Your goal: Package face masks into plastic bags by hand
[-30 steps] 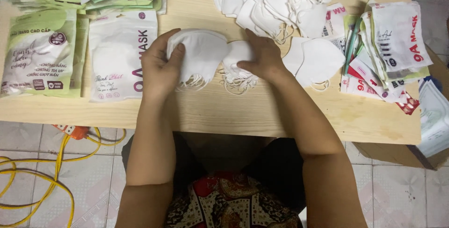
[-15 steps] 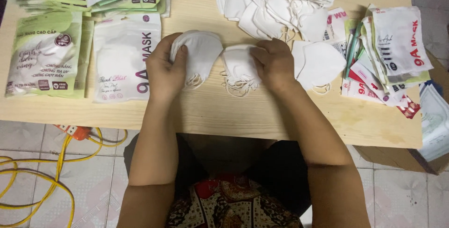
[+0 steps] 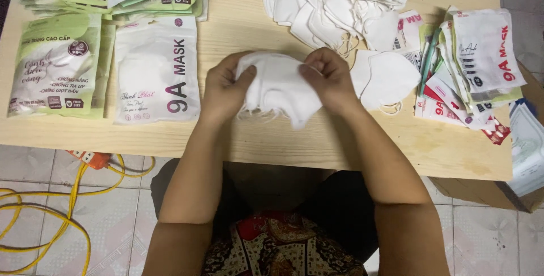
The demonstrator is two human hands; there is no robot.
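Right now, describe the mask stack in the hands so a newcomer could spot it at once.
Start at the wooden table, near its front edge at the middle. There the left hand and right hand pinch a small stack of white masks from both sides. Unlike the loose mask pile behind, it is lifted and gripped.

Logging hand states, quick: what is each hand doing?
Left hand: closed on the white masks.
Right hand: closed on the same masks.

Bare forearms; dark top; red-and-gold patterned garment (image 3: pixel 283 250) below.
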